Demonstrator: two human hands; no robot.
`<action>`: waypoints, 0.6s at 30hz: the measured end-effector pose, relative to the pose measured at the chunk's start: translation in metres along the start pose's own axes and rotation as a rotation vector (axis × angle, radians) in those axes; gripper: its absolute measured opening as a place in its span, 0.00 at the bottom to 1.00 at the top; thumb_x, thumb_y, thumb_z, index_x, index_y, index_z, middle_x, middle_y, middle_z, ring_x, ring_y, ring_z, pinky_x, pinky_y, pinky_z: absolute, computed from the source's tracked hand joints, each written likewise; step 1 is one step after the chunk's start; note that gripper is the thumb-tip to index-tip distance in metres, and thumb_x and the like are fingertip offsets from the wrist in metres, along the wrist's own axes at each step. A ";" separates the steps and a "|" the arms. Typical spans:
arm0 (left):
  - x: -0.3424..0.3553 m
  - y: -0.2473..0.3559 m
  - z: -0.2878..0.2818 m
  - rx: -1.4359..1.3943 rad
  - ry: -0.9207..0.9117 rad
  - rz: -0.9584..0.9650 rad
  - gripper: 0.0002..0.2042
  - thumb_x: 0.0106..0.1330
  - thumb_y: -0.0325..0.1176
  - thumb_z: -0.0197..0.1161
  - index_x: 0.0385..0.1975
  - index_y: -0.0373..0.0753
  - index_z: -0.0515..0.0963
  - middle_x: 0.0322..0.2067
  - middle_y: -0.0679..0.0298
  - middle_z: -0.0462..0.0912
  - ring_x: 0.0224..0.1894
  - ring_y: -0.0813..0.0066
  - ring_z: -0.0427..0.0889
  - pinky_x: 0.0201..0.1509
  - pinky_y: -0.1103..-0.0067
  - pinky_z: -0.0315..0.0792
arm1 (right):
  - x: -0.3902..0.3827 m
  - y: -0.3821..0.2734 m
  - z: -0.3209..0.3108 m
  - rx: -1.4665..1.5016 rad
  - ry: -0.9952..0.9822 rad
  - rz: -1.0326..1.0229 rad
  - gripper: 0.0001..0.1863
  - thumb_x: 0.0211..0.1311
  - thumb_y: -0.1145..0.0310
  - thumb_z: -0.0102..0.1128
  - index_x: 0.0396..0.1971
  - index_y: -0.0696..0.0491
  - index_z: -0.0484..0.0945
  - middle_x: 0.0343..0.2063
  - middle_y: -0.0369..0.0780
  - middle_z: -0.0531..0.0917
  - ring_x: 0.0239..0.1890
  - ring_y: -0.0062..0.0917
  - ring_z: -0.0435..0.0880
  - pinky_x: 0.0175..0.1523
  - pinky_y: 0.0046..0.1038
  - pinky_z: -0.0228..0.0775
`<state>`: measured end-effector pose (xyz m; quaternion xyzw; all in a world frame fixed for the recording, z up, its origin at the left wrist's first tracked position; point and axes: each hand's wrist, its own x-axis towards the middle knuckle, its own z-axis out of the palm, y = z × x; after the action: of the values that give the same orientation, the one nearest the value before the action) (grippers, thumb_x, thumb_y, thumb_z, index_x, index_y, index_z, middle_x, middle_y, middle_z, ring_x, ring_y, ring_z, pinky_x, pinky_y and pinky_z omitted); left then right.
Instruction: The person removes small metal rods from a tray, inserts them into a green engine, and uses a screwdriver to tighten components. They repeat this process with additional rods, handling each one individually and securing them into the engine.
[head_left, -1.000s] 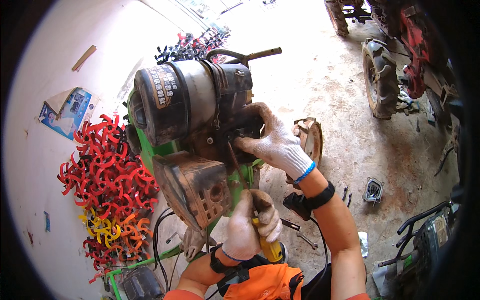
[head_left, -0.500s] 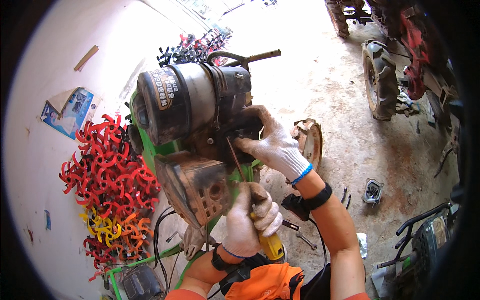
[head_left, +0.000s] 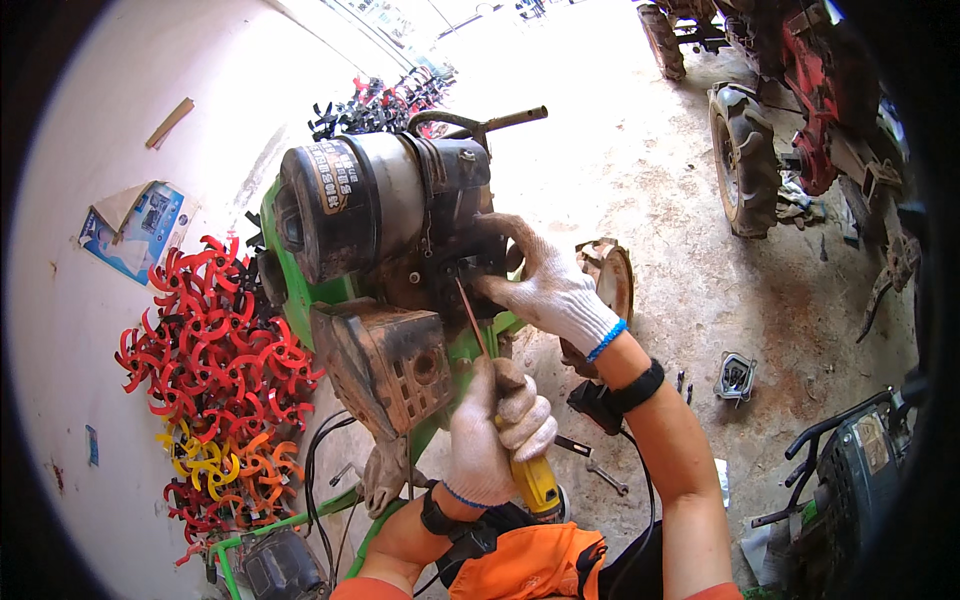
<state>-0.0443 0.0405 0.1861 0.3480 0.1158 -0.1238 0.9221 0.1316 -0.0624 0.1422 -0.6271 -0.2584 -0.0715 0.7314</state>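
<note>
My left hand, gloved, is closed around a long thin screwdriver, its tip against a dark housing on the engine of a green-framed machine. A yellow-bodied tool shows just below that hand. My right hand, also gloved, grips the housing's right side, thumb near the screwdriver tip and index finger curved above; its other fingertips are hidden. The dirty muffler cover sits left of my left hand.
Red, yellow and orange tiller blades are piled along the left wall. A red tractor with large tyres stands at the upper right, another machine at the lower right. Wrenches and a metal tray lie on the floor.
My left hand has shifted slightly upward with the screwdriver. The whole view has moved slightly. My right hand keeps its grip on the housing.
</note>
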 end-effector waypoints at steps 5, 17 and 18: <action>0.003 0.004 -0.004 -0.003 -0.016 -0.008 0.22 0.91 0.56 0.45 0.42 0.45 0.76 0.23 0.74 0.63 0.17 0.83 0.57 0.19 0.80 0.59 | 0.000 0.005 0.002 0.015 0.007 -0.019 0.39 0.63 0.66 0.73 0.75 0.51 0.72 0.63 0.50 0.85 0.64 0.36 0.86 0.71 0.37 0.78; -0.010 -0.021 0.002 0.194 0.012 -0.038 0.25 0.91 0.58 0.42 0.39 0.47 0.77 0.21 0.75 0.58 0.16 0.82 0.54 0.18 0.79 0.59 | 0.000 0.005 -0.004 0.006 0.058 -0.006 0.36 0.63 0.69 0.77 0.72 0.51 0.76 0.55 0.37 0.88 0.42 0.19 0.82 0.52 0.26 0.80; -0.010 -0.022 0.002 0.188 0.003 -0.052 0.25 0.90 0.58 0.42 0.39 0.47 0.77 0.21 0.75 0.58 0.16 0.82 0.54 0.19 0.79 0.59 | 0.000 0.006 -0.005 0.001 0.055 0.007 0.35 0.63 0.69 0.77 0.72 0.51 0.77 0.54 0.36 0.88 0.42 0.19 0.82 0.52 0.26 0.80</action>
<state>-0.0600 0.0248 0.1767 0.4301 0.1142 -0.1575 0.8816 0.1360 -0.0661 0.1366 -0.6253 -0.2359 -0.0860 0.7389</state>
